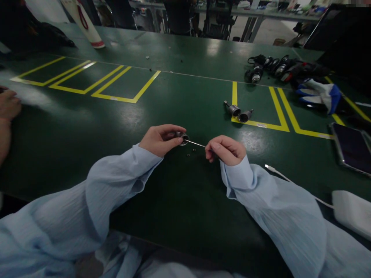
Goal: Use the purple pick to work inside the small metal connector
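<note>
My left hand (162, 139) is closed around a small round metal cup-shaped part (183, 138), its open end facing right. Between the thumb and fingers of my right hand (225, 150) is a thin metal rod like a screwdriver shaft (196, 143); its handle is hidden in the hand. The rod's far tip reaches into the mouth of the metal part. Two tiny pieces, a small ring (188, 155) and a small bit (194, 150), lie on the table just below the rod.
Two similar metal parts (245, 116) lie by yellow tape on the green table (179, 200). At the right are dark cylindrical tools (256, 73), blue-white gloves (321, 94), a phone (352, 146), and a white charger (352, 210) with cable. Another person's hand (8, 104) rests at the left.
</note>
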Demonstrator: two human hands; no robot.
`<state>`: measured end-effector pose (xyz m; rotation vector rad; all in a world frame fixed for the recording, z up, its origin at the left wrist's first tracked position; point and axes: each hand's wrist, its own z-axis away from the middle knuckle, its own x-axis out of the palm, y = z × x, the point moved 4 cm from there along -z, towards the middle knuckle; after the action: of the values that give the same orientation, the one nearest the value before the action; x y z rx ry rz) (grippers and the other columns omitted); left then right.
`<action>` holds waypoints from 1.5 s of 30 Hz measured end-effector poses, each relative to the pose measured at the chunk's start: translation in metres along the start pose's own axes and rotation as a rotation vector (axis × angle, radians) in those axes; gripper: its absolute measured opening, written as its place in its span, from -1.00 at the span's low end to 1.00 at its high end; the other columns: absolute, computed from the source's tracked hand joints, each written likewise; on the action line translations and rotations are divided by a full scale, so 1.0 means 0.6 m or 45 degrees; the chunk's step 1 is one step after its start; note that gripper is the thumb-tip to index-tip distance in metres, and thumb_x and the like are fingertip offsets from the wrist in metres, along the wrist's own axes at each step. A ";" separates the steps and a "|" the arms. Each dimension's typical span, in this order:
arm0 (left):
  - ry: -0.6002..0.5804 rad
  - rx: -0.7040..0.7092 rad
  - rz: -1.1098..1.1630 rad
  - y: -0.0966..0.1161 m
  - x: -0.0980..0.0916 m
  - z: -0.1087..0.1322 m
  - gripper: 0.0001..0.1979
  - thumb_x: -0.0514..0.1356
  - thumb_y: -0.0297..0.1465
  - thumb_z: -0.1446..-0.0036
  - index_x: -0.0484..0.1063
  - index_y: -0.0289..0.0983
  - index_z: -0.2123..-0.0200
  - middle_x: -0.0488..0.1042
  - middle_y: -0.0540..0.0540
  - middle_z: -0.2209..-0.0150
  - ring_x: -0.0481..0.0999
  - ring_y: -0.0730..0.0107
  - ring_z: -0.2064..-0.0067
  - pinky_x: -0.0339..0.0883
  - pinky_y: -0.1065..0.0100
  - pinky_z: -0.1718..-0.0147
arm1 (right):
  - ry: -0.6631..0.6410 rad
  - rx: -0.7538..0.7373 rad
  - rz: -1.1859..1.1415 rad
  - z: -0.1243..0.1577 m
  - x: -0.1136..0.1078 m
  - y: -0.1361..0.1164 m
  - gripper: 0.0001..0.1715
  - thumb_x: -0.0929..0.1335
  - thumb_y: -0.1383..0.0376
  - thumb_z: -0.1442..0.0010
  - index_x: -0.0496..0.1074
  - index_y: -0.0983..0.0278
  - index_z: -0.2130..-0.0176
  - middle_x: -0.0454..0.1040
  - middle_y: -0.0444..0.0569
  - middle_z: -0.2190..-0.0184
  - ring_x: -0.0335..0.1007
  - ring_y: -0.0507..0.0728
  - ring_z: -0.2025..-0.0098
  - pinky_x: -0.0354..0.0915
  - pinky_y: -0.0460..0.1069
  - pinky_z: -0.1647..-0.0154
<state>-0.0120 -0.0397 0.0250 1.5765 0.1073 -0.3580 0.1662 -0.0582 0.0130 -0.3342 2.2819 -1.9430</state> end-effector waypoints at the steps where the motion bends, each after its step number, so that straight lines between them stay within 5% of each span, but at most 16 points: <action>1: 0.014 -0.002 0.017 0.000 0.001 0.001 -0.68 0.25 -0.46 0.17 0.45 -0.39 0.24 0.52 -0.17 0.27 0.52 0.31 0.25 0.39 0.21 0.14 | -0.010 -0.046 0.052 0.002 0.002 -0.001 -0.78 0.27 0.23 -0.07 0.36 0.30 0.51 0.34 -0.16 0.68 0.24 -0.03 0.63 0.22 -0.10 0.61; 6: 0.045 0.003 0.037 -0.002 0.002 0.002 -0.71 0.22 -0.50 0.16 0.45 -0.38 0.26 0.52 -0.17 0.25 0.52 0.31 0.25 0.39 0.20 0.15 | -0.022 -0.241 0.295 0.006 0.005 -0.009 -0.78 0.25 0.28 -0.10 0.39 0.32 0.50 0.35 -0.14 0.65 0.27 -0.02 0.62 0.22 -0.09 0.59; 25: 0.072 0.071 0.055 -0.007 0.003 0.003 -0.71 0.21 -0.50 0.17 0.43 -0.35 0.27 0.52 -0.13 0.24 0.52 0.32 0.23 0.40 0.25 0.15 | -0.101 -0.483 0.651 0.010 0.017 -0.022 -0.82 0.22 0.37 -0.10 0.35 0.28 0.48 0.36 -0.12 0.59 0.28 0.00 0.54 0.23 -0.07 0.48; 35: 0.254 0.015 0.149 -0.007 0.002 0.008 -0.69 0.25 -0.48 0.22 0.46 -0.38 0.28 0.52 -0.14 0.26 0.52 0.30 0.26 0.42 0.24 0.19 | -0.251 -0.942 1.190 0.031 0.058 -0.035 -0.74 0.18 0.42 -0.15 0.42 0.41 0.42 0.43 0.08 0.53 0.32 0.10 0.44 0.26 -0.03 0.44; 45: 0.293 -0.023 0.204 -0.001 0.003 0.010 -0.70 0.27 -0.46 0.25 0.47 -0.37 0.32 0.52 -0.12 0.28 0.52 0.30 0.28 0.44 0.26 0.21 | -0.236 -1.019 1.204 0.034 0.058 -0.042 -0.76 0.20 0.44 -0.15 0.43 0.43 0.40 0.45 0.09 0.50 0.33 0.09 0.44 0.26 -0.04 0.47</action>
<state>-0.0112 -0.0460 0.0241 1.5924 0.1598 -0.0492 0.1397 -0.0901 0.0358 0.4263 2.3102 -0.5176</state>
